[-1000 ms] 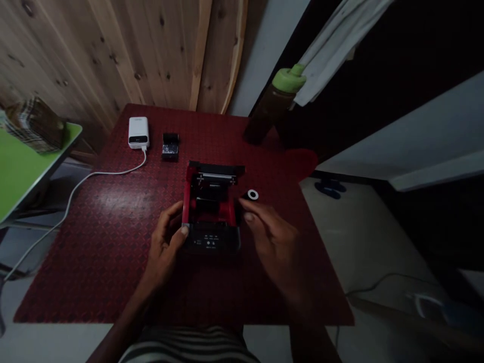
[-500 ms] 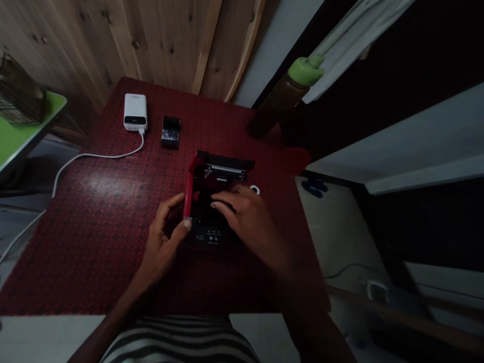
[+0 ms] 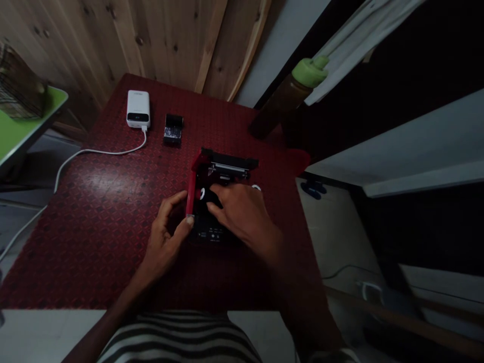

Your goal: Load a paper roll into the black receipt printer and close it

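Observation:
A red and black label printer [image 3: 191,191] stands open on the red patterned table, its lid raised at the back. My left hand [image 3: 166,234] braces its left side, the thumb on the front corner and the fingers along the outer wall. Inside the bay, my right hand [image 3: 242,212] has its thumb and fingers closed on a black roll with a white ring-shaped end [image 3: 202,193]. The hand covers much of the roll and the printer's right side. Just past the knuckles, part of a white ring [image 3: 256,187] shows; what it belongs to is hidden.
Behind the printer lies a black ribbon on two spools [image 3: 173,129]. A white power bank [image 3: 138,108] with a white cable [image 3: 102,152] sits at the back left. A brown bottle with a green cap [image 3: 310,73] stands at the back right, near a red rounded object [image 3: 298,160].
The white ring-shaped end of the roll has come into view inside the bay. My right hand has tilted and shifted slightly; my left hand keeps its place on the printer.

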Available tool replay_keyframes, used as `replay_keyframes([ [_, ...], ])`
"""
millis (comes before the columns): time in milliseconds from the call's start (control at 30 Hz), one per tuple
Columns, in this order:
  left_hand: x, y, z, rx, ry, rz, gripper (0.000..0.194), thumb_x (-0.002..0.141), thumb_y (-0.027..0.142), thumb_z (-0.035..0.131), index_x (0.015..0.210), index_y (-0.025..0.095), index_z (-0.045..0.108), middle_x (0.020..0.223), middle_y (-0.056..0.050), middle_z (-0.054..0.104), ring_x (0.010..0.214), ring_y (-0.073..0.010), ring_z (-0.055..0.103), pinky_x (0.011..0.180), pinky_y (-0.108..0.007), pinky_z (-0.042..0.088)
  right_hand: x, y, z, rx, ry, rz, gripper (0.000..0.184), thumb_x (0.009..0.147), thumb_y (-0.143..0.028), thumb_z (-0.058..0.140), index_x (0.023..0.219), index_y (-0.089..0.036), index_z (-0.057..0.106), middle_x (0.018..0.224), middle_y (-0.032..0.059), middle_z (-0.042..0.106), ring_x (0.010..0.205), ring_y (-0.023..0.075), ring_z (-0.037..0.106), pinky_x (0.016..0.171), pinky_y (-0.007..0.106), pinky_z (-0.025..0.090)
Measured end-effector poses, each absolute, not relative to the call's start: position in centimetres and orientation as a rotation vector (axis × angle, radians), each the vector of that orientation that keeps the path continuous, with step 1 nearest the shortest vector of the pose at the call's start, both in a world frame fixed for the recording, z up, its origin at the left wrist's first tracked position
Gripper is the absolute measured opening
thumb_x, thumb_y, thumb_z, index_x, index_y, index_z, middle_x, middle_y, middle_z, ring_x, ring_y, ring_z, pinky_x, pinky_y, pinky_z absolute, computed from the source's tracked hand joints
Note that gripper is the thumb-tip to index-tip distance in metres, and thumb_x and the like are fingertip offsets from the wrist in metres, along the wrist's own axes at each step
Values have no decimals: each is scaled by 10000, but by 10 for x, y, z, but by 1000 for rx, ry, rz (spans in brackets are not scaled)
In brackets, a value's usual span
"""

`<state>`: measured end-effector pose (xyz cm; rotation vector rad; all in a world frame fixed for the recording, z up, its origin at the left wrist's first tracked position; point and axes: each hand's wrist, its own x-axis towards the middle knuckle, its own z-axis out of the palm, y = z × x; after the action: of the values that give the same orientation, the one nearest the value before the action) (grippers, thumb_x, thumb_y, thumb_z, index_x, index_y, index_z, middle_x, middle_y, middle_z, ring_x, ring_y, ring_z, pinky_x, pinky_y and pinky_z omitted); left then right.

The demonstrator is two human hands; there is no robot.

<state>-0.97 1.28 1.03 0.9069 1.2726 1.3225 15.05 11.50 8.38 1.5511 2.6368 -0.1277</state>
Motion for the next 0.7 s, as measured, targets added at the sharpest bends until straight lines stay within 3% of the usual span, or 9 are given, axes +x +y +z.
replay_keyframes([
  [100,-10,14,10,939,1291,1332,534,1013,465,745,1494,250,658,1533,-139,689,1443,-337,663,1228,-530,517,170,99,94,1682,2852,-218,108,945,-320,828,1031,-258,848,810,53,795,728,238,737,663,339,535],
  [200,-10,14,13,971,1301,1332,542,1017,488,741,1494,246,653,1538,-135,695,1423,-336,680,1201,-510,546,205,83,103,1831,3064,-621,140,970,-330,810,1101,-303,853,834,-5,770,716,186,701,688,320,555],
  [300,-11,14,16,972,1311,1311,558,1018,517,746,1498,249,651,1523,-130,714,1390,-339,707,1138,-481,593,247,68,97,2029,3044,-1064,172,958,-368,837,1122,-318,851,937,-4,773,803,192,710,701,319,571],
  [400,-11,14,19,989,1362,1305,541,1017,526,750,1489,271,675,1510,-105,728,1377,-334,710,1093,-448,615,278,53,70,2304,2855,-1308,175,912,-389,867,1046,-279,844,969,18,762,789,187,683,645,300,548],
  [533,-11,14,17,1033,1426,1313,505,1022,509,741,1479,295,706,1509,-71,730,1373,-320,699,1067,-410,616,289,38,21,2518,2606,-1462,187,888,-369,835,1015,-232,827,950,25,754,750,169,667,629,276,536],
  [700,-13,14,10,1030,1445,1317,483,1015,528,745,1463,347,722,1450,-27,755,1309,-308,712,1010,-386,610,276,37,-13,2436,2669,-1444,169,882,-264,777,1040,-239,830,953,26,786,772,179,689,683,293,560],
])
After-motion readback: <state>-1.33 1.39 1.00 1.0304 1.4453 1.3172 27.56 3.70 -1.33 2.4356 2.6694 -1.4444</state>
